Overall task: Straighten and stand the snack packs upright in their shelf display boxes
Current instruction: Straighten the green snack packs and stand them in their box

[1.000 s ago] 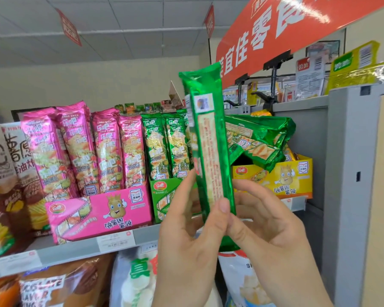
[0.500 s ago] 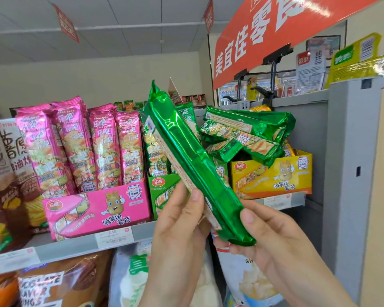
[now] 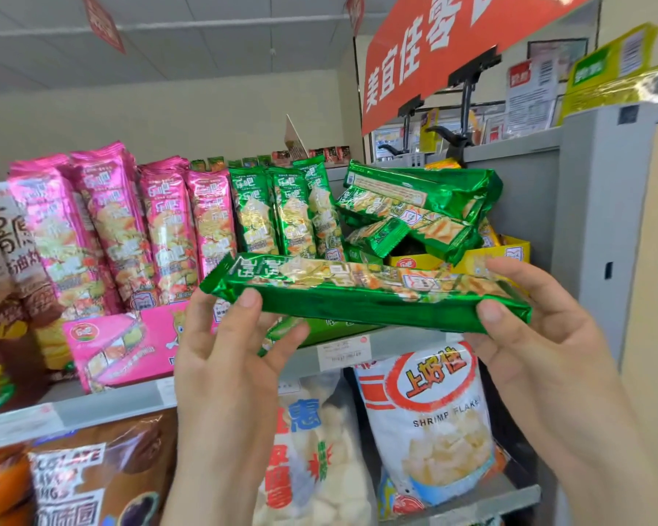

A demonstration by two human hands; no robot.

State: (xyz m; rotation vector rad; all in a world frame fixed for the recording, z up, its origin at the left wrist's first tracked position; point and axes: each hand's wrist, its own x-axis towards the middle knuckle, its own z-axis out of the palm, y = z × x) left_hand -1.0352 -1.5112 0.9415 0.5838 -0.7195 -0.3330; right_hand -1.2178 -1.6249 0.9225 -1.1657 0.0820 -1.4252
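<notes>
One green snack pack (image 3: 365, 298) is held level, directly in front of the green display box (image 3: 331, 330). The left hand (image 3: 225, 358) and the right hand (image 3: 540, 336) each take one end, and each grip pinches the pack with the thumb on its near edge.

Procedure: rotate the pack upright, printed face outward, and seat it in the box beside those already standing.

Count:
- Three standing green packs (image 3: 282, 210) in the box.
- At least three toppled packs (image 3: 415, 206) right of it, over the yellow box (image 3: 509, 256).
- Four pink packs (image 3: 130, 222) left of it.
</notes>
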